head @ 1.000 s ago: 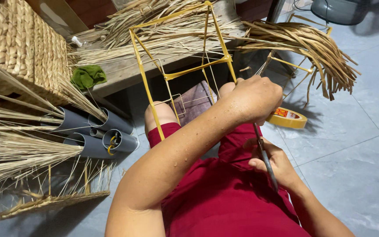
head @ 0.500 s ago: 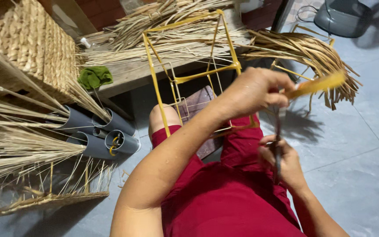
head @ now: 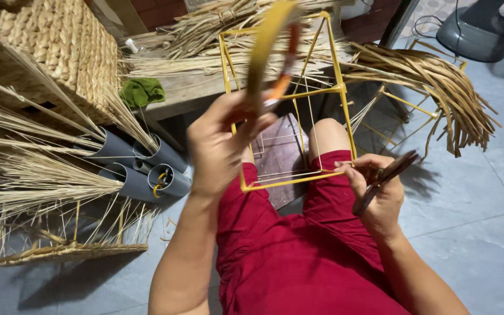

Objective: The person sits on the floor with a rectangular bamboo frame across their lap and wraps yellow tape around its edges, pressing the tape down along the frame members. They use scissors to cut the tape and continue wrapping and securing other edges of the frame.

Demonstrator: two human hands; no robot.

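Note:
My left hand (head: 223, 146) is raised in front of me and grips a long yellowish flat strip (head: 266, 41). The strip is blurred and curves upward, with a small orange piece (head: 280, 86) beside it. Behind the hand stands a yellow wire box frame (head: 339, 88), its lower edge resting on my red-shorted lap. My right hand (head: 374, 192) sits by the frame's lower right corner and is closed on a dark, slim scissor-like tool (head: 387, 174) that points up and to the right.
A woven basket (head: 48, 46) stands at the far left. Grey pipes (head: 138, 172) below it hold bundles of straw (head: 36, 181). A green cloth (head: 141, 91) lies on a wooden bench. Dried leaf strips (head: 433, 76) hang over another wire frame at the right. A half-woven frame (head: 65, 248) lies on the tiled floor.
My left hand swung from the right side to the left and nearer to me, taking the yellowish strip from pointing right to pointing up. My right hand kept hold of the dark tool.

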